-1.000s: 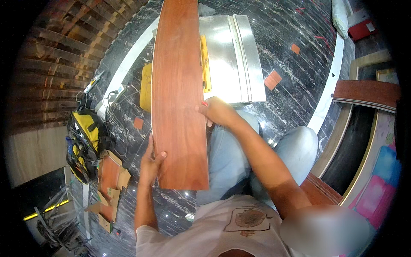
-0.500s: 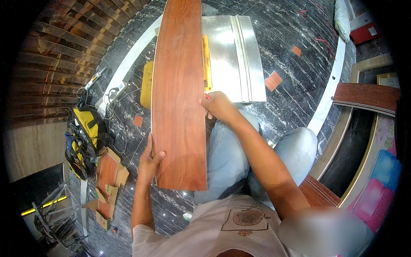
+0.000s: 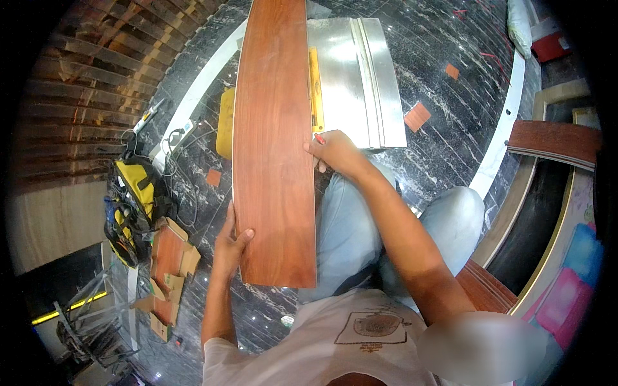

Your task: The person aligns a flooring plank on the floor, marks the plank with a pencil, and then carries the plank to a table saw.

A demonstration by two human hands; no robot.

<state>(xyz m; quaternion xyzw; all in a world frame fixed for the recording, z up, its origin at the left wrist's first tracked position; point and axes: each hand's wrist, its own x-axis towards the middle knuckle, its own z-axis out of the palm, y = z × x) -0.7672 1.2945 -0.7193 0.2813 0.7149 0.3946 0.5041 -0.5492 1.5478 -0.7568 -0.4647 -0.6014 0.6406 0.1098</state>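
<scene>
Two hands on one long reddish-brown plank (image 3: 273, 141), and we see it lying lengthwise over our lap, its far end reaching across the silver metal tray (image 3: 354, 77) on the dark marble floor (image 3: 444, 38). Our left hand (image 3: 230, 248) is curled around the plank's left edge near its close end. Our right hand (image 3: 335, 153) presses closed against the right edge, pinching a small red pencil (image 3: 318, 137). A yellow tool bag (image 3: 138, 193) sits off left.

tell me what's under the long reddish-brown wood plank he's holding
Under the long reddish-brown wood plank lie a yellow tool and a shiny metal table, each partly hidden. The person's knees and the dark marble floor show beside it.
</scene>
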